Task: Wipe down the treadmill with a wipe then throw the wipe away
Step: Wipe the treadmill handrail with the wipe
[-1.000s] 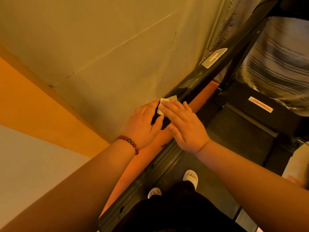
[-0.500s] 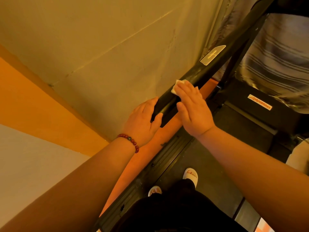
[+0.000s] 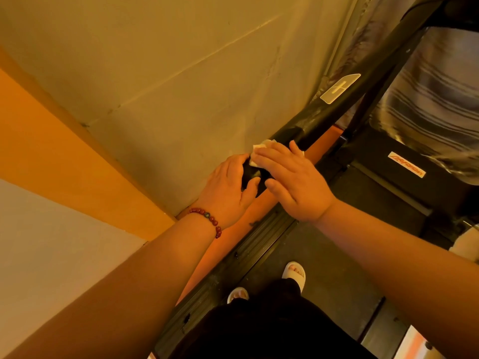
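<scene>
Mid-wipe, by the look of it. The wipe (image 3: 261,147) sits on the near end of the handrail (image 3: 337,107), pressed under the mostly flat fingers of the right hand (image 3: 293,177). The left hand (image 3: 228,187) curls round the handrail's end, steadying it. The upper handrail likely remains to be wiped; binning not started. The wall (image 3: 181,73) runs close along the handrail's outer side, so it's tight there. The belt (image 3: 324,268) side is open.
</scene>
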Available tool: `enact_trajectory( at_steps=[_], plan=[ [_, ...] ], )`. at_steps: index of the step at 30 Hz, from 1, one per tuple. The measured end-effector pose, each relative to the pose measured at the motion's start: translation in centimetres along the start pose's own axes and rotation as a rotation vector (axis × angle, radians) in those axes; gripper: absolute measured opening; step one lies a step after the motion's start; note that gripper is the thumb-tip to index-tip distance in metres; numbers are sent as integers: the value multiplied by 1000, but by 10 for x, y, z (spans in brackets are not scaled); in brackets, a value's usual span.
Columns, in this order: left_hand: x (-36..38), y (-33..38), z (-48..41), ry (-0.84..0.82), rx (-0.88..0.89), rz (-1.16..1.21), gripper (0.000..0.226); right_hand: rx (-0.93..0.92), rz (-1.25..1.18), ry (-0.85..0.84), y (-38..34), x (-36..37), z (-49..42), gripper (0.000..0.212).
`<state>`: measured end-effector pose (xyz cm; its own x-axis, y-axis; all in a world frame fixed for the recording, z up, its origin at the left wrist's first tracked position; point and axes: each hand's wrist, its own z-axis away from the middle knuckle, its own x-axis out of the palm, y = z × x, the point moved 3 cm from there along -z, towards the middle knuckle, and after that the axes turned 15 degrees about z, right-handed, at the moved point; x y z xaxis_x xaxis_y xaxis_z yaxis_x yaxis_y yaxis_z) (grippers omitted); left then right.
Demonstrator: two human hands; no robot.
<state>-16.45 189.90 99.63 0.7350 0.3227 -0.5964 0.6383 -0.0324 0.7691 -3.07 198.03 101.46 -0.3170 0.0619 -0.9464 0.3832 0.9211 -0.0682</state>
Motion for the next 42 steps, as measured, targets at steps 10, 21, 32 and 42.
enact_trajectory(
  at_steps=[10, 21, 32, 42],
  plan=[
    [1, -3, -1, 1, 10, -6, 46, 47, 30, 45, -6, 0, -2, 50],
    [1, -6, -2, -19, 2, -25, 58, 18, 60, 39, -3, 3, -7, 57],
    [1, -7, -3, -37, 14, 9, 56, -4, -30, 70, -12, 10, 6, 54],
    [-3, -2, -6, -62, 10, -107, 57, 47, 36, 119, 2, 10, 2, 53]
  ],
)
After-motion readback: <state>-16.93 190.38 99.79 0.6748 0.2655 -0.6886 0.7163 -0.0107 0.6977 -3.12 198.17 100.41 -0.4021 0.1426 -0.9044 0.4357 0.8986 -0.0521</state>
